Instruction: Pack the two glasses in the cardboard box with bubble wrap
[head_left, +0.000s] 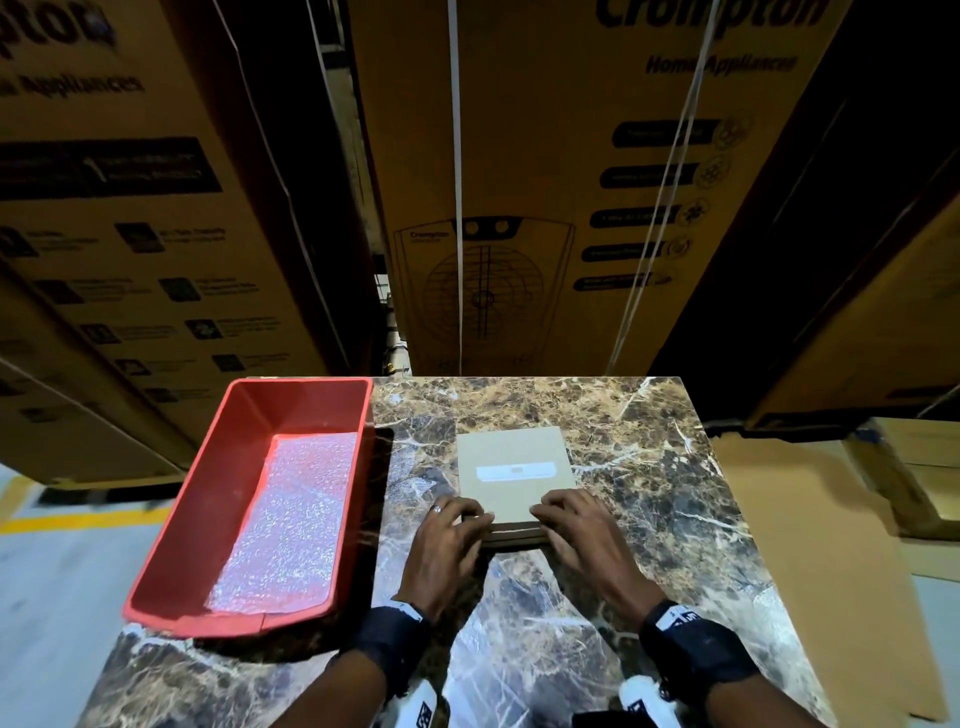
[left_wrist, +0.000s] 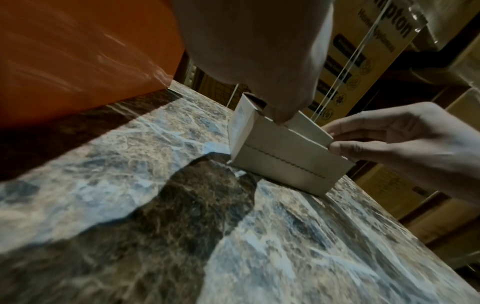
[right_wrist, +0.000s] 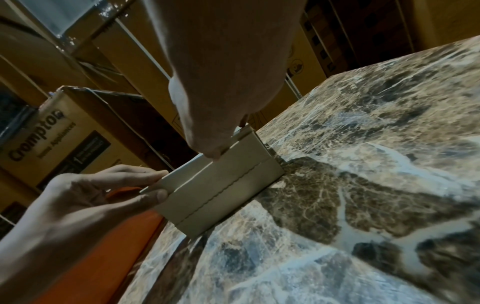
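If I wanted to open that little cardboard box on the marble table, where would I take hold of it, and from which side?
Take the lid's near front edge at its two corners, coming from the person's side. The cardboard box lies flat on the marble table, and the wrist views show the lid's front flap standing slightly free there. The left hand and right hand already pinch it so, thumbs on the front.

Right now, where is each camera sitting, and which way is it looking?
Head: worn on the head, looks down at the marble table, cardboard box and red tub; shows left hand and right hand.
Left wrist: low by the table, looks along the left hand at the box; the right hand shows opposite.
Right wrist: mirrored; the left hand shows opposite.
All three share the box.
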